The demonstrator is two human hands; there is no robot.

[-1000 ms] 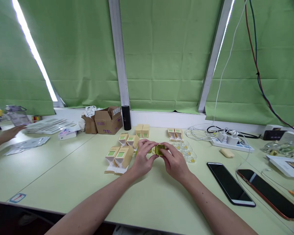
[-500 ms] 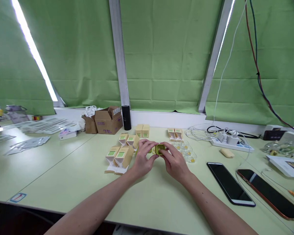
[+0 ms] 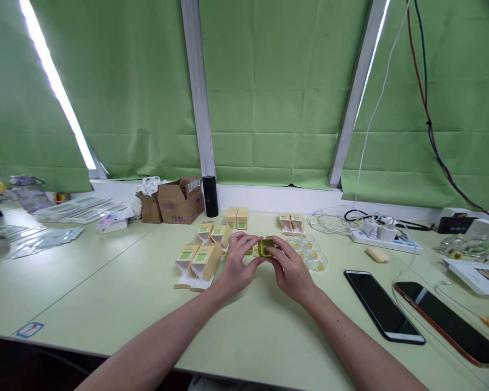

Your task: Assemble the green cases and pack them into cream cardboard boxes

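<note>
Between my two hands is a small green square container (image 3: pixel 266 248), its open side facing me. My left hand (image 3: pixel 241 260) grips it from the left with thumb and fingers. On the other side my right hand (image 3: pixel 291 269) pinches it, with fingertips at its opening. Beside my left hand stand cream cardboard boxes with green windows (image 3: pixel 206 259), their flaps open. Clear plastic domed packs (image 3: pixel 317 259) with small yellow pieces lie just beyond my right hand. Several small green and yellow pieces behind the container are partly hidden by my fingers.
More cream boxes stand farther back (image 3: pixel 237 217), (image 3: pixel 292 224). To the right are two phones (image 3: pixel 383 305), a computer mouse (image 3: pixel 377 254) and a power strip (image 3: pixel 391 241) with cables. A brown carton (image 3: pixel 181 202) and black cylinder (image 3: pixel 210 196) stand behind. Flat plastic packets (image 3: pixel 46 241) lie left.
My hands and the green container stay almost in place. At the far left edge, another person's hand has come into view over the plastic packets.
</note>
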